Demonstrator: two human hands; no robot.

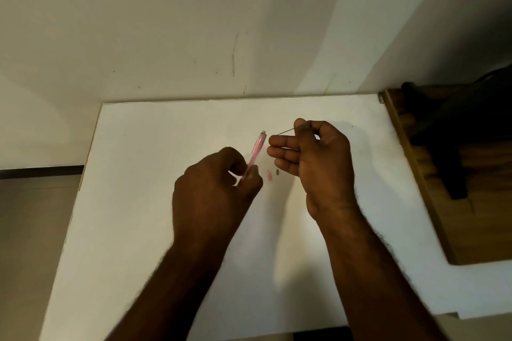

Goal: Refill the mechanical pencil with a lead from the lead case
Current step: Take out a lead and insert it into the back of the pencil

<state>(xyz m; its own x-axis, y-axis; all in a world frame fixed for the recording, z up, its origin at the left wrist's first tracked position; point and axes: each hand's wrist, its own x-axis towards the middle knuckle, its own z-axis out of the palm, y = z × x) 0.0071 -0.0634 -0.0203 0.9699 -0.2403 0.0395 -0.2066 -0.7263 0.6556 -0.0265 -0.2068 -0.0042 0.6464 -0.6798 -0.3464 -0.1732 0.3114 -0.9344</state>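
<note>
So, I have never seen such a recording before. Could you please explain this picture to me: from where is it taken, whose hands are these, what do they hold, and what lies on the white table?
There is no machine here. The one picture comes from a camera worn on a person's head, looking forward and down, so the two arms are that person's own.

The left hand grips a pink pencil, its upper end pointing away and up. The right hand pinches a thin dark lead, its free end close to the top of the pencil but not yet in it.

On the white table, between the hands, lie a small pink piece and a small dark piece, too tiny to identify surely. A wooden surface stands to the right.
</note>
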